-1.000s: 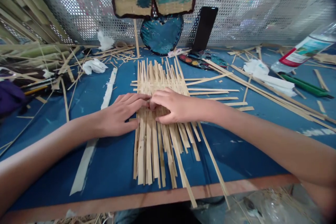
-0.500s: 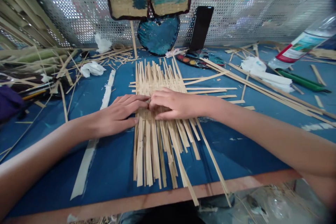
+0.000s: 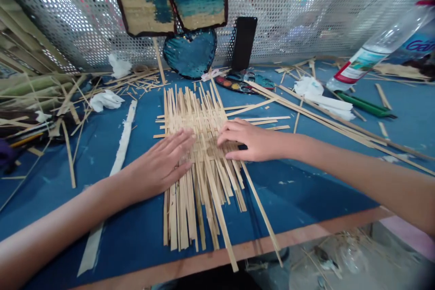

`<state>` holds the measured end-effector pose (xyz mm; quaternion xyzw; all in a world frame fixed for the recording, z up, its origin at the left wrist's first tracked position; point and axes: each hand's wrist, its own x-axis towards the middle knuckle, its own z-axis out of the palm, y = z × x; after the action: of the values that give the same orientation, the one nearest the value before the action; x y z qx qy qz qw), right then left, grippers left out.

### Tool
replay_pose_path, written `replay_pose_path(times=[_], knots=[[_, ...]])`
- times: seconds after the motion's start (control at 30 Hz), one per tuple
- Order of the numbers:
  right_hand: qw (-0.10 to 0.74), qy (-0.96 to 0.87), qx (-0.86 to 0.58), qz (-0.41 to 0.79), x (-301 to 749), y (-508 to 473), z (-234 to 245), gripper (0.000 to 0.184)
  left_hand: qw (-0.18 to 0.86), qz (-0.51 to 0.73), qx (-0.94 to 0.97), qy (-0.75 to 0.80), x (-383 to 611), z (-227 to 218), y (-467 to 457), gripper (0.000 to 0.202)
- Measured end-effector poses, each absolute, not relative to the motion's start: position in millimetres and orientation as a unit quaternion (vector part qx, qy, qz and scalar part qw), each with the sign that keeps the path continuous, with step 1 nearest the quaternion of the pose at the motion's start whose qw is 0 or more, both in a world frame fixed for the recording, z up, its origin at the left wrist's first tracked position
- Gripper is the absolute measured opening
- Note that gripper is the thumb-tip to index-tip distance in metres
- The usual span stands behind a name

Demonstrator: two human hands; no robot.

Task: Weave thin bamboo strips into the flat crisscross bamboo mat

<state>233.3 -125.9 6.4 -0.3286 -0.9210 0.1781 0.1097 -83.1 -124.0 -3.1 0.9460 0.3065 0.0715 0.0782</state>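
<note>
A half-woven mat of pale bamboo strips (image 3: 184, 108) lies before me, its long loose ends fanning down toward the table's front edge. My left hand (image 3: 161, 163) rests flat across the mat's left side, fingers stretched out and pointing up to the right. At the right side of the weave is my right hand (image 3: 258, 139), fingers bent and resting on the strips, the thumb spread apart below them. Several cross strips (image 3: 268, 120) stick out to the right past this hand. The strips directly beneath both palms are hidden.
White tape (image 3: 124, 142) runs along the blue table at left. Behind stand a blue heart-shaped piece (image 3: 190, 52), a phone (image 3: 244, 43) and a paint palette (image 3: 234, 84). Right are long strips (image 3: 326, 118), a green-handled tool (image 3: 365, 104) and a tilted bottle (image 3: 356, 68).
My hands, close together at the middle of the mat before, have moved apart. The right has slid to the mat's right side; the left now lies flatter. The view has shifted slightly.
</note>
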Motion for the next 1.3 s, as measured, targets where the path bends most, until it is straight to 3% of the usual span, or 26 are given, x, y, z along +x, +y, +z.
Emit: replay_pose_path(times=[0.1,0.2,0.43,0.57,0.7,0.9,1.07,1.3], knots=[[0.176,-0.918,-0.307,0.180,233,-123,-5,0.022,0.089,0.018,0.949,0.301,-82,-6,-125,0.063],[0.226,-0.927,-0.280,0.109,236,-125,-12,0.023,0.096,0.002,0.943,0.318,-82,-5,-127,0.063],[0.228,-0.925,-0.299,-0.053,249,-123,-14,0.027,0.052,0.089,0.839,0.534,-106,-5,-99,0.079],[0.183,-0.933,-0.287,-0.119,251,-120,-14,0.028,0.152,0.114,0.771,0.608,-114,-4,-77,0.080],[0.174,-0.931,-0.285,-0.148,248,-121,-16,0.029,0.298,0.257,0.720,0.572,-103,5,-80,0.048],[0.176,-0.927,-0.296,-0.150,246,-125,-16,0.028,0.559,0.472,0.430,0.528,-92,26,-83,0.015],[0.194,-0.921,-0.312,-0.128,243,-128,-15,0.029,0.630,0.456,0.298,0.554,-100,41,-66,0.015],[0.208,-0.924,-0.298,-0.117,241,-132,-12,0.027,0.669,0.348,0.374,0.540,-105,36,-61,0.017]])
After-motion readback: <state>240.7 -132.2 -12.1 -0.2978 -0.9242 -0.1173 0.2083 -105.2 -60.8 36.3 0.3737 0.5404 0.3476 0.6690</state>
